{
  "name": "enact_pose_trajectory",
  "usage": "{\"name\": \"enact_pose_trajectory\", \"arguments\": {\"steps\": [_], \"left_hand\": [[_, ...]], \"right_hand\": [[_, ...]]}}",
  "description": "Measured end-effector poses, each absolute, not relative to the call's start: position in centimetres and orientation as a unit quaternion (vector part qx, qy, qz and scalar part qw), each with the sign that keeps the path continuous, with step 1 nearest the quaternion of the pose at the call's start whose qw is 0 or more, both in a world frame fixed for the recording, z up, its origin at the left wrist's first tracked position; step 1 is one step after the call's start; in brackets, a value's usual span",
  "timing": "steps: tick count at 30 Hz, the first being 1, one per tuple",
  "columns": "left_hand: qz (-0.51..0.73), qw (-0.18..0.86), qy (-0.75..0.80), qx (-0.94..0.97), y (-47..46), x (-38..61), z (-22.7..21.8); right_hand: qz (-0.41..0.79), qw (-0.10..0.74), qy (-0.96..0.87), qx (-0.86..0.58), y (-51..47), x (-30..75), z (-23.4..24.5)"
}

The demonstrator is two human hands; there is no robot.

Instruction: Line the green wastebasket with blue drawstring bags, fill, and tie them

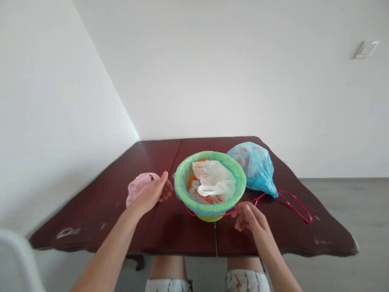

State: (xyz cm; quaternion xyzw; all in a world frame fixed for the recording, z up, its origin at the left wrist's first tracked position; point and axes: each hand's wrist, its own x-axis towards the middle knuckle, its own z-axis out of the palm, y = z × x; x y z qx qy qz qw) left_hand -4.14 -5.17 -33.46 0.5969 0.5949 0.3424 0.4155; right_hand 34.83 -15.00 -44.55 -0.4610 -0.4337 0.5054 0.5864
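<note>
**Left hand** (151, 194): open and loosely curled, thumb raised, gripping nothing. Just beside its fingers, to the right, stands a **round green mesh basket** (209, 155), its rim wrapped in translucent blue plastic.

**Basket contents:** a crumpled **white plastic bag** (212, 178) lying over **orange-printed plastic** (192, 183); what the orange belongs to is hidden.

**Right hand** (247, 217): fingers half curled at the near right of the basket, against a **red drawstring** (291, 205). Whether they pinch it cannot be told. The cord runs from under the basket's front, past this hand, and loops away to the right.

**Beyond the right hand:** a tied **blue plastic bag** (253, 168), bulging with reddish contents, touches the basket's far side.

**Behind the left hand:** a **pink cloth bundle** (139, 186).

All rest on a **dark red-brown wooden table** (91, 215).
</note>
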Motion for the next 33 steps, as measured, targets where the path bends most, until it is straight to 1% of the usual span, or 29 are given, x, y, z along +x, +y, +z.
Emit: {"name": "enact_pose_trajectory", "arguments": {"steps": [2, 4, 7, 9, 13, 15, 22, 29, 31, 33], "left_hand": [[0.319, 0.546, 0.576, 0.518, -6.0, -3.6, -36.3], [0.333, 0.631, 0.522, 0.468, -6.9, -2.4, -38.2], [0.405, 0.707, 0.409, 0.410, -8.5, -0.4, -39.2], [0.453, 0.734, 0.351, 0.364, -9.6, 0.4, -39.1], [0.507, 0.717, 0.343, 0.333, -11.4, 1.8, -38.8], [0.517, 0.699, 0.358, 0.341, -12.1, 2.5, -39.0], [0.526, 0.710, 0.355, 0.304, -13.0, 4.0, -39.6], [0.592, 0.625, 0.425, 0.280, -12.9, 4.2, -41.0], [0.603, 0.636, 0.415, 0.245, -13.0, 4.5, -41.5], [0.584, 0.685, 0.386, 0.201, -13.1, 4.7, -41.7]], "right_hand": [[0.566, 0.586, -0.392, -0.427, -14.3, 33.9, -43.6], [0.607, 0.589, -0.354, -0.399, -13.6, 33.5, -43.2], [0.640, 0.598, -0.300, -0.377, -13.2, 33.1, -42.9], [0.628, 0.607, -0.293, -0.390, -13.4, 33.0, -42.9], [0.559, 0.606, -0.350, -0.445, -14.4, 32.8, -43.3], [0.549, 0.604, -0.359, -0.453, -14.9, 32.8, -43.6], [0.596, 0.617, -0.322, -0.401, -15.2, 32.5, -43.2], [0.620, 0.617, -0.307, -0.374, -15.4, 32.4, -42.1], [0.614, 0.620, -0.308, -0.378, -15.6, 32.3, -42.1], [0.605, 0.623, -0.314, -0.384, -15.9, 32.2, -42.0]]}}
